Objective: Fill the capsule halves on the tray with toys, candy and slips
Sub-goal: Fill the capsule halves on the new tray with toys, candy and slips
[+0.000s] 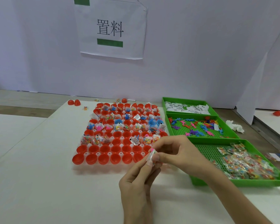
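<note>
A clear tray (81, 166) on the white table holds rows of red capsule halves (94, 158). The far rows carry toys, candy packets and slips; the two nearest rows are bare. Both hands meet over the tray's near right corner. My left hand (136, 183) and my right hand (176, 152) pinch one small clear candy packet (150, 156) between their fingertips. Three green bins stand to the right: paper slips (187, 108) at the back, coloured plastic toys (200, 125) in the middle, candy packets (242, 164) nearest.
Loose red capsule halves (73, 102) lie by the wall behind the tray, another (277, 113) at far right. A crumpled white tissue (234, 126) sits beside the toy bin. A white partition with a paper sign (111, 28) stands behind the table.
</note>
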### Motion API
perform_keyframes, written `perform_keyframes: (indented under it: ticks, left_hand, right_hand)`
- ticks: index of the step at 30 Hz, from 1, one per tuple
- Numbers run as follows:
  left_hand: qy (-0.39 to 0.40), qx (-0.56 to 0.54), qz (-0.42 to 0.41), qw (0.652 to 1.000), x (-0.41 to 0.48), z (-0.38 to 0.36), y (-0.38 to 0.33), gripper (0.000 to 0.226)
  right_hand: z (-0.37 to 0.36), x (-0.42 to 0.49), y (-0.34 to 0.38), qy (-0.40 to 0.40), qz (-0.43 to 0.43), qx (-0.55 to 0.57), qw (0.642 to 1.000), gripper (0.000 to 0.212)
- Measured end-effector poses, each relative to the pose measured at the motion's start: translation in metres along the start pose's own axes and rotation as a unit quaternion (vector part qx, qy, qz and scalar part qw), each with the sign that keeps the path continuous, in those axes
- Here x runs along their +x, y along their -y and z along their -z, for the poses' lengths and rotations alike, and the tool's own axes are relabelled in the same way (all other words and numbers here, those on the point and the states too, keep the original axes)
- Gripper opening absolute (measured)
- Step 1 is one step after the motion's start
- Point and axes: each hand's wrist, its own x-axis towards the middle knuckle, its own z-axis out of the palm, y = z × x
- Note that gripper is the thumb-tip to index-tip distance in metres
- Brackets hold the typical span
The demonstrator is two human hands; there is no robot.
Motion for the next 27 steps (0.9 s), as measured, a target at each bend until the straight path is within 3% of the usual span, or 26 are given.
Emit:
perform_keyframes:
  ticks: [8,17,22,27]
  left_hand:
    - [0.038,0.056,-0.088,0.994,-0.002,-0.002,0.005,0.037]
    - [0.016,0.076,-0.125,0.989,-0.002,-0.001,0.006,0.02]
    - [-0.009,0.058,-0.114,0.992,-0.001,0.0,0.007,0.019]
    - [-0.056,0.026,-0.124,0.99,-0.001,0.0,0.003,0.019]
  right_hand:
    - [-0.002,0.0,-0.002,-0.043,0.026,0.019,0.999,0.017]
    - [-0.001,0.0,-0.001,0.002,0.014,0.084,0.996,0.013]
    - [0.001,0.003,0.004,0.019,0.026,-0.005,0.999,0.015]
    - [0.002,0.024,0.021,0.085,0.024,-0.101,0.991,0.01]
